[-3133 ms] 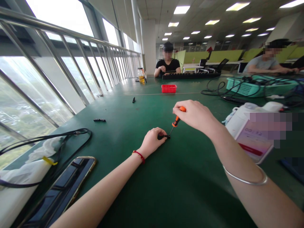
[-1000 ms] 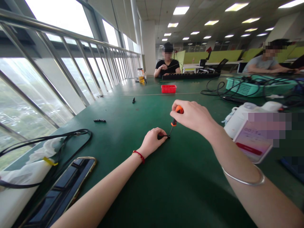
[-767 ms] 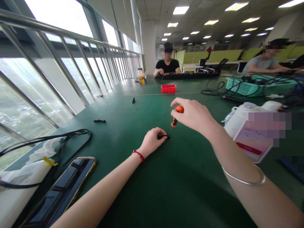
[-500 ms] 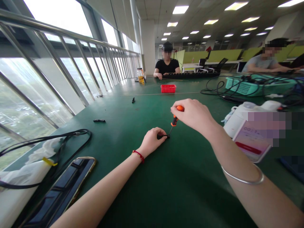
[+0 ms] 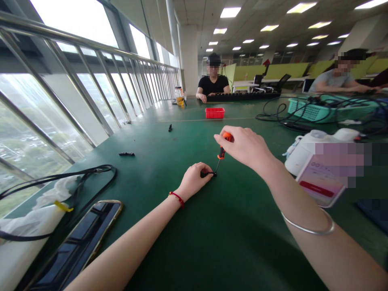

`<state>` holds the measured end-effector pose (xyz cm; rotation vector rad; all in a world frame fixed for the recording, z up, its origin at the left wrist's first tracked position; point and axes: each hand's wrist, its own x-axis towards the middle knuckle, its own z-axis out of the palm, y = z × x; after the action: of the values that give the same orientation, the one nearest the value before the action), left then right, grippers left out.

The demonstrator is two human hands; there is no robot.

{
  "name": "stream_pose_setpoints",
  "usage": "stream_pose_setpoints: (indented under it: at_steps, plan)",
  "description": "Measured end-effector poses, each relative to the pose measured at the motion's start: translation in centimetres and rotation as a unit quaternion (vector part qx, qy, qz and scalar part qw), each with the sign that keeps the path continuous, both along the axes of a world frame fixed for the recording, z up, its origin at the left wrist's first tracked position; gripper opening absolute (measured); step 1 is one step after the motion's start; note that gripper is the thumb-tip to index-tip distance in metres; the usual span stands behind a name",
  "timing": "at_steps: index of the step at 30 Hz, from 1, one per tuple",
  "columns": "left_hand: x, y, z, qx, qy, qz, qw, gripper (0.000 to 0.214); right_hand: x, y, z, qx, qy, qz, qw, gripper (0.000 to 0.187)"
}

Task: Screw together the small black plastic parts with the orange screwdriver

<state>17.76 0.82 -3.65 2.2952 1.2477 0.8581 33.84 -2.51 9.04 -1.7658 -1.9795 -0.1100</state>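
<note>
On the green table (image 5: 194,242), my left hand (image 5: 195,180) pinches a small black part (image 5: 206,174) whose exact kind I cannot make out. The fingers partly cover it. Above and to the right, my right hand (image 5: 247,145) grips the orange and black handle of a screwdriver (image 5: 221,152). Its thin metal shaft slants down, and the tip meets the right end of the black part beside my left fingertips. Two similar black pieces lie apart to the left, one nearer (image 5: 126,154) and one farther away (image 5: 170,127).
A red bin (image 5: 215,113) stands ahead. At right are a white bottle (image 5: 303,149), a lit phone (image 5: 323,182) and a teal basket (image 5: 321,115) with cables. A dark phone (image 5: 87,238) and cables (image 5: 109,178) lie at left. A co-worker (image 5: 214,83) sits opposite.
My right hand has shifted slightly left and turned a little around the screwdriver handle, with its fingers less tightly curled. My left hand and the black part have stayed in place.
</note>
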Motion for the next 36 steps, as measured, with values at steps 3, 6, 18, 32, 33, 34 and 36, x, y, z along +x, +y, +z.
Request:
stream_pose_setpoints:
  at_steps: [3, 6, 18, 32, 33, 34, 36]
  plan:
    - [-0.04, 0.05, -0.07, 0.002, 0.000, -0.001, 1.000, 0.010, -0.03, 0.06, -0.03, -0.007, -0.001, 0.002, 1.000, 0.037]
    - [-0.04, 0.05, -0.09, 0.001, 0.000, -0.001, 1.000, 0.011, -0.08, 0.09, -0.08, 0.008, -0.004, -0.001, 1.000, 0.021]
    - [-0.03, -0.02, 0.05, -0.004, 0.000, -0.003, 1.000, 0.011, -0.11, 0.10, -0.14, 0.013, -0.004, 0.003, 1.000, 0.019]
    - [-0.01, -0.18, 0.20, 0.004, 0.002, -0.002, 1.000, 0.010, 0.16, 0.15, -0.14, -0.026, -0.024, 0.004, 0.999, 0.037]
    - [-0.01, -0.18, 0.18, 0.003, 0.002, -0.001, 1.000, 0.010, 0.19, 0.15, -0.13, -0.027, -0.023, 0.006, 0.999, 0.038]
    - [0.00, -0.17, 0.17, 0.003, 0.003, -0.001, 1.000, 0.010, 0.21, 0.15, -0.13, -0.024, -0.023, 0.007, 0.999, 0.034]
    - [0.01, -0.16, 0.17, 0.003, 0.003, -0.001, 1.000, 0.010, 0.20, 0.17, -0.13, -0.012, -0.024, 0.001, 1.000, 0.022]
